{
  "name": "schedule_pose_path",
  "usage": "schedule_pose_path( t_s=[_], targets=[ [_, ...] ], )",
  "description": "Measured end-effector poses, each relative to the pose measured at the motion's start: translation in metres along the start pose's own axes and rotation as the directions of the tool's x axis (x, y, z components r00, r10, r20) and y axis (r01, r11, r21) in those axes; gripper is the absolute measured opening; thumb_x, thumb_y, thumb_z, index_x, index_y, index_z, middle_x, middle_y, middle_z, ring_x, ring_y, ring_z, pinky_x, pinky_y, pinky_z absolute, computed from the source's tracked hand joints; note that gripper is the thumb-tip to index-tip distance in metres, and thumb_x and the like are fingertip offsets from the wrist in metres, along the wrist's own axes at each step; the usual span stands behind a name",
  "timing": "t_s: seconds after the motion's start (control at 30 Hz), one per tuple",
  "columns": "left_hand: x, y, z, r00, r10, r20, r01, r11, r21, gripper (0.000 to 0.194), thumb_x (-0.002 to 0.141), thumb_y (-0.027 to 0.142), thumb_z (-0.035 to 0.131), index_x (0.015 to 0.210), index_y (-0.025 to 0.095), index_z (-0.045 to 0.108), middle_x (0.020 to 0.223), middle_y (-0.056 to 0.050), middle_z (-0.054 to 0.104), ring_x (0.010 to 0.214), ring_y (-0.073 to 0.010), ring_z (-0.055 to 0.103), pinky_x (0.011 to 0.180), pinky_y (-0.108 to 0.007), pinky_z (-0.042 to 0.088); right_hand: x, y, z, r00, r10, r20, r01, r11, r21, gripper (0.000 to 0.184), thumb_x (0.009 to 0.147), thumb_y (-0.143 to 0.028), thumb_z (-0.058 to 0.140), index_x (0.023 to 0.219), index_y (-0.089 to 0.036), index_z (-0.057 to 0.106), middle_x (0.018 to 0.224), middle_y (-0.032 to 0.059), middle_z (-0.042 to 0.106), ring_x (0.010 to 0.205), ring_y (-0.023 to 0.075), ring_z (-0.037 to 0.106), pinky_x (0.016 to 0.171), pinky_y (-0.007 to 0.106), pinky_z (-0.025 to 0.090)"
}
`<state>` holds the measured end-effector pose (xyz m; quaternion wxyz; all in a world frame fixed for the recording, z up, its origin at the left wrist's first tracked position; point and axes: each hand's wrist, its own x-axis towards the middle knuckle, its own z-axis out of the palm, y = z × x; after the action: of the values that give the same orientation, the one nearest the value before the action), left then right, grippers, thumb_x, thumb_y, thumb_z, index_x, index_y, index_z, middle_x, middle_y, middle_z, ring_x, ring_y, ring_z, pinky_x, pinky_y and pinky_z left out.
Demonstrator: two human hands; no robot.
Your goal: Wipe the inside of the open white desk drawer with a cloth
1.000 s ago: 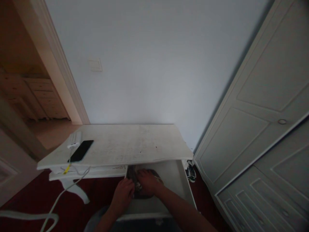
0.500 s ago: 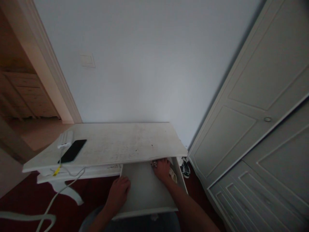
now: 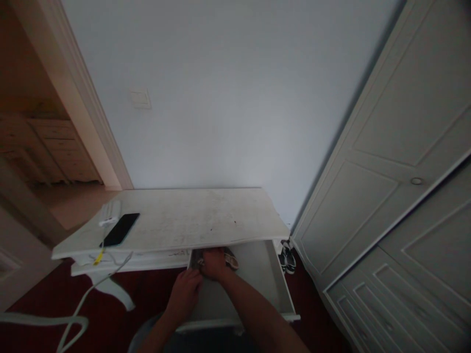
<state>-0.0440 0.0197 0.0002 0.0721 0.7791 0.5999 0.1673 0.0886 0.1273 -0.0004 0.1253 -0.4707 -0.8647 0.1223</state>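
The white drawer [image 3: 253, 289] is pulled out from under the white table top [image 3: 198, 215]. My right hand [image 3: 214, 262] reaches into its back left corner, closed over something largely covered by the hand. A small brown thing with a pale edge [image 3: 231, 259] shows to the right of that hand, and a patterned bit [image 3: 200, 263] peeks out to its left; I cannot tell what they are. My left hand [image 3: 187, 287] is closed over the drawer's left side wall, close beside my right hand.
On the table's left lie a black phone [image 3: 120, 229] and a white charger block [image 3: 110, 213], with a white cable [image 3: 83, 306] hanging down. Black-and-white shoes [image 3: 288, 259] stand on the floor right of the drawer. A tall pale wardrobe [image 3: 368, 206] borders the right side.
My right hand has swept from the drawer's right side to its left back corner, and the things near it have moved along. My left hand stays on the left side wall.
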Motion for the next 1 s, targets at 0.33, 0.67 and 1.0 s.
schedule_pose_path(
  t_s=[0.33, 0.67, 1.0],
  targets=[
    [-0.001, 0.0, 0.003, 1.0, 0.014, 0.013, -0.014, 1.0, 0.01, 0.028, 0.09, 0.003, 0.051, 0.085, 0.022, 0.07, 0.095, -0.003, 0.073, 0.098, -0.0226, 0.061, 0.094, -0.037, 0.04, -0.038, 0.012, -0.004, 0.934, -0.305, 0.186, 0.31, 0.951, 0.001, 0.053, 0.08, -0.05, 0.075, 0.124, -0.022, 0.066, 0.13, 0.0135, 0.07, 0.124, 0.0379, 0.061, 0.105, 0.061, 0.045],
    [-0.001, -0.004, 0.0, 0.998, -0.011, 0.061, 0.015, 0.998, -0.066, 0.028, 0.077, -0.003, 0.046, 0.075, 0.022, 0.059, 0.089, -0.003, 0.066, 0.094, -0.0209, 0.058, 0.087, -0.034, 0.039, -0.048, 0.004, -0.004, 0.742, -0.52, 0.424, 0.567, 0.823, 0.017, 0.045, 0.082, -0.041, 0.076, 0.122, -0.023, 0.068, 0.121, 0.012, 0.074, 0.113, 0.0338, 0.068, 0.094, 0.049, 0.054],
    [-0.003, -0.008, 0.011, 1.0, 0.005, -0.012, -0.005, 0.999, -0.047, 0.026, 0.087, 0.002, 0.05, 0.08, 0.022, 0.065, 0.094, -0.004, 0.07, 0.098, -0.0218, 0.061, 0.093, -0.036, 0.041, -0.069, 0.012, -0.007, 0.683, -0.547, 0.483, 0.606, 0.794, 0.042, 0.039, 0.082, -0.033, 0.071, 0.121, -0.03, 0.071, 0.126, 0.0087, 0.074, 0.122, 0.0346, 0.064, 0.1, 0.058, 0.047]
  ],
)
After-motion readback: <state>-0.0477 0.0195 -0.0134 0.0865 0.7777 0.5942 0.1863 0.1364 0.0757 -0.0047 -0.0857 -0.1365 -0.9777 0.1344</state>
